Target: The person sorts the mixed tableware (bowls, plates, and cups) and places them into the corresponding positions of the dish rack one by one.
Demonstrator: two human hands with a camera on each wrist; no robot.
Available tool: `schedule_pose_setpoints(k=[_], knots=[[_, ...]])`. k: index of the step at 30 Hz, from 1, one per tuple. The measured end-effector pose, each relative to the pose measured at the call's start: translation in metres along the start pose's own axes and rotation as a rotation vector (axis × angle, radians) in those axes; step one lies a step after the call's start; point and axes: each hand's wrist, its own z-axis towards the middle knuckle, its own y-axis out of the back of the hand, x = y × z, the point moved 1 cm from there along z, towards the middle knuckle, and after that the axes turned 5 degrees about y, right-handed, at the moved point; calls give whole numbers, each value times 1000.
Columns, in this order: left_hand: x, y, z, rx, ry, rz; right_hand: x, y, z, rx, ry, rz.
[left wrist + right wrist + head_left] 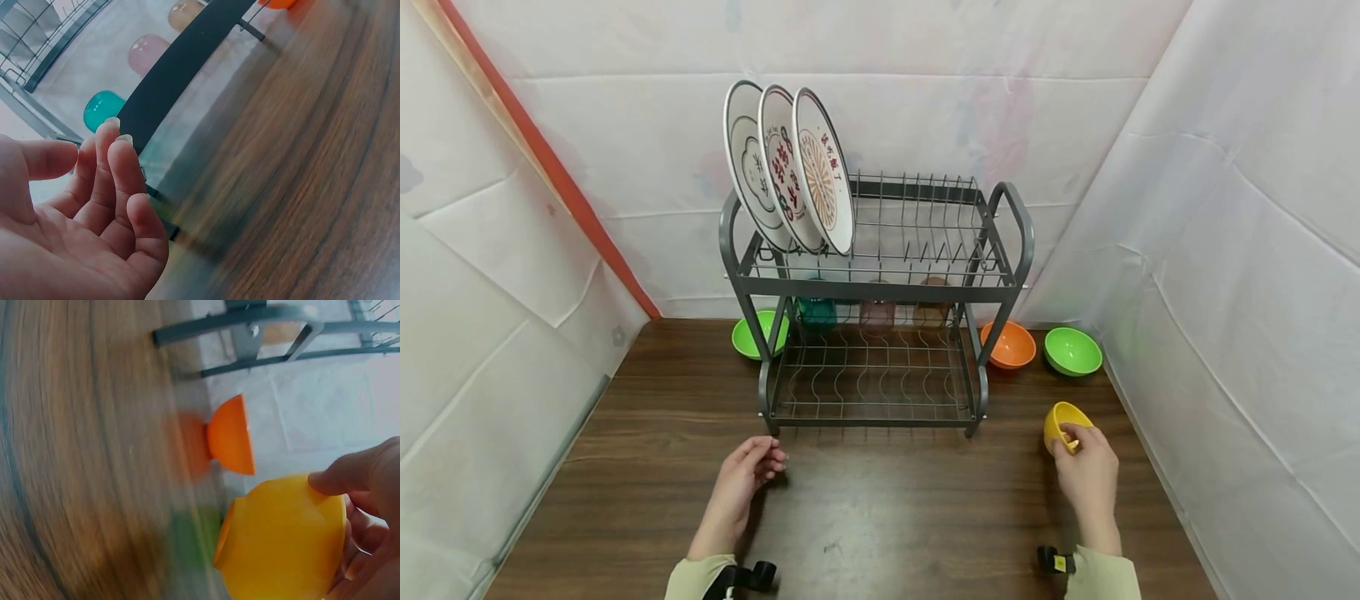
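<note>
My right hand [1088, 475] pinches the rim of a yellow bowl [284, 537], thumb on the outside. In the head view the yellow bowl [1054, 427] is tilted, in front of an orange bowl [1011, 346] and a green bowl [1072, 352]. Whether its base touches the table cannot be told. My left hand [741, 487], holding nothing, has loosely bent fingers near the front left foot of a dark two-tier dish rack [880, 292]. The left wrist view shows that hand [94, 219] palm up, with gaps between thumb and fingers.
On the rack's upper tier three patterned plates [823, 171] stand upright at the left. Teal [817, 312], pink [877, 315] and brown cups [931, 312] are at the lower tier's back. Another green bowl [748, 335] sits left of the rack. White cloth walls [1247, 275] enclose the wooden table [880, 508].
</note>
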Motion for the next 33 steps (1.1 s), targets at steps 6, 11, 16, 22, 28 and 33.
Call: schedule_pose_setpoints(k=[6, 11, 16, 22, 28, 33], knots=[[1, -5, -5, 25, -2, -5, 26, 3, -13, 52, 46, 74], [4, -25, -6, 74, -13, -11, 47, -3, -22, 136, 66, 133], [10, -49, -5, 133, -1, 0, 65, -8, -30, 201, 82, 182], [15, -72, -7, 186, 4, 39, 87, -13, -42, 231, 155, 263], [16, -83, -10, 216, -20, 50, 111, -19, -51, 283, 199, 359], [16, -89, -12, 235, -23, 51, 130, -26, -60, 386, 219, 445]])
